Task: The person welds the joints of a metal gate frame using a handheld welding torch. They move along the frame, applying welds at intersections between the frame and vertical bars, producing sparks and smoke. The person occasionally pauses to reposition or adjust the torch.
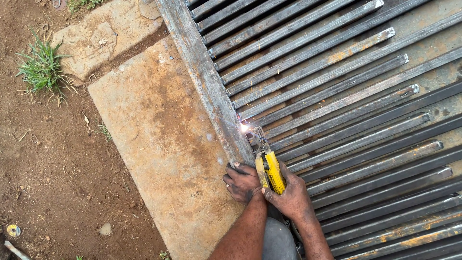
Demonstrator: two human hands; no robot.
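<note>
Bare dirt with a grass tuft is lying to our left, and two rust-stained slabs are carrying the edge of a steel grille that is filling the right side of the view. We are kneeling at its long frame bar, where rows of square tubes are running off to the upper right. Our right hand is closing around a yellow electrode holder, fingers wrapped fully about the grip, and the rod tip is burning a bright arc right where one tube end is meeting the frame bar. Our left hand is curling down against the near end of the frame bar, fingers bent over its edge, steadying it and gripping nothing else that we can make out. We are judging that we are in the middle of welding this one joint. The next move is calling for a steady rod angle and a slow feed into the seam, then a shift to a neighbouring tube end; which of those are already welded we cannot tell. No containers are showing; only a small round disc is lying on the dirt at lower left, well apart from us.
</note>
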